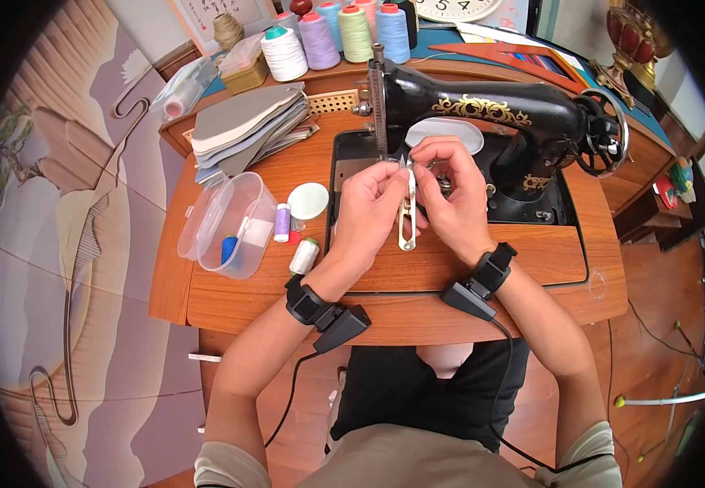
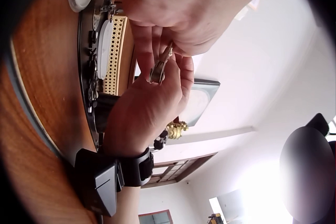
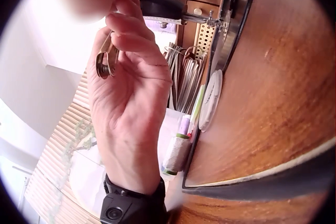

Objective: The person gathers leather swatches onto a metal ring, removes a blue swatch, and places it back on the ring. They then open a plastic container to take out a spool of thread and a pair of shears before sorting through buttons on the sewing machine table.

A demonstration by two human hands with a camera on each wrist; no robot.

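Observation:
Slim metal thread snips (image 1: 407, 220) stand between the two hands, pointed end up and sprung loop down, in front of the sewing machine (image 1: 482, 102). My left hand (image 1: 371, 199) grips them, its thumb lying along one side. From the right wrist view, the snips' rounded spring end (image 3: 106, 65) sticks out past the left hand's curled fingers. My right hand (image 1: 458, 199) has bent fingers, with thumb and forefinger meeting right beside the snips' upper end; I cannot tell what lies between them. In the left wrist view the snips (image 2: 161, 66) overlap the right hand's thumb side.
Left of the hands are an open clear plastic box (image 1: 246, 244), a purple thread spool (image 1: 282, 222), a white spool (image 1: 304, 255) and a round white disc (image 1: 308, 200). Stacked fabric pieces (image 1: 246, 130) lie behind. Large thread cones (image 1: 320, 41) line the back shelf.

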